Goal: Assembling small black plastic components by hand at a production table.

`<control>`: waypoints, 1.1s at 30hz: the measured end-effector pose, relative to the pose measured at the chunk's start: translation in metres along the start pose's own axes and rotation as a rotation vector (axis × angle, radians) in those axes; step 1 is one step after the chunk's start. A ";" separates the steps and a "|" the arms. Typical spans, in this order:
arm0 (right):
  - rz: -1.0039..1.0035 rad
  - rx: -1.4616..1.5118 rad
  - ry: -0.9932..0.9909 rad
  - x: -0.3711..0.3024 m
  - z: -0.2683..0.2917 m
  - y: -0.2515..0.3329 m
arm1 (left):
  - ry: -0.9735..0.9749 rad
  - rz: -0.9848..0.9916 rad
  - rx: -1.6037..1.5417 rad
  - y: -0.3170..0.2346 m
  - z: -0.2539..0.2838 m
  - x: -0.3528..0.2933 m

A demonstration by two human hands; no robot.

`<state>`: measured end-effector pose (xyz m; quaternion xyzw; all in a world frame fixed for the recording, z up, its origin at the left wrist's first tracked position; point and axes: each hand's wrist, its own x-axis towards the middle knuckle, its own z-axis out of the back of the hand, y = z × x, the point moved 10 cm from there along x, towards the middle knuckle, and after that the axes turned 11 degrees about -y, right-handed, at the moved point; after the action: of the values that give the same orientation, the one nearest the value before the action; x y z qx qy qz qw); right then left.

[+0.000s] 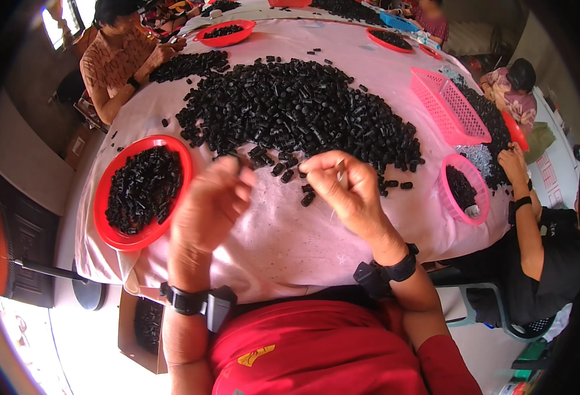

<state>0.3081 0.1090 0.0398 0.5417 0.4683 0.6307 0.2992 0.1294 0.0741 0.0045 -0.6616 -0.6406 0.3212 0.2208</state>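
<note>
A large heap of small black cylindrical plastic parts (290, 108) lies on the pink cloth in front of me. My left hand (211, 204) is raised at the heap's near edge, its fingers curled and blurred by motion. At its fingertips shows a small dark piece, apparently one of the black parts. To its right, my right hand (346, 187) is closed in a pinch with a thin, pale metal tool (341, 176) between the fingers; the tool's exact kind is unclear. A few loose black parts (308, 196) lie just left of that hand.
Beside my left hand stands a red basin (186, 172) of black parts. At right are a pink round basket (444, 187) and a pink rectangular basket (457, 118). Co-workers sit along both sides. An open cardboard box (126, 322) stands on the floor at lower left.
</note>
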 end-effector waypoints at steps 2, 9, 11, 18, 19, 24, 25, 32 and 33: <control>-0.043 0.013 -0.090 0.004 0.014 -0.007 | -0.138 -0.156 -0.209 -0.041 0.031 0.004; -0.026 -0.054 -0.101 0.007 0.016 -0.016 | -0.304 -0.305 -0.700 -0.127 0.177 -0.021; -0.035 -0.064 -0.110 0.007 0.018 -0.018 | -0.424 -0.284 -0.667 -0.123 0.173 -0.025; -0.023 -0.059 -0.094 0.008 0.011 -0.022 | -0.367 -0.480 0.871 -0.071 0.057 -0.002; -0.023 -0.060 -0.097 0.008 0.013 -0.024 | -0.291 -0.587 1.102 -0.060 0.053 0.009; -0.027 -0.128 -0.042 0.006 0.009 -0.026 | -0.397 -0.629 1.624 -0.034 0.042 0.015; -0.025 -0.129 -0.047 0.005 0.009 -0.026 | -0.406 -0.610 1.624 -0.032 0.043 0.016; -0.001 -0.168 0.010 0.003 0.001 -0.026 | -0.388 -0.626 1.542 -0.023 0.044 0.015; -0.005 -0.159 0.010 0.003 0.000 -0.027 | -0.342 -0.684 1.546 -0.022 0.040 0.013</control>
<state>0.3035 0.1217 0.0167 0.5118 0.4194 0.6679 0.3406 0.0852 0.0835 -0.0096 -0.0389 -0.4307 0.6781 0.5944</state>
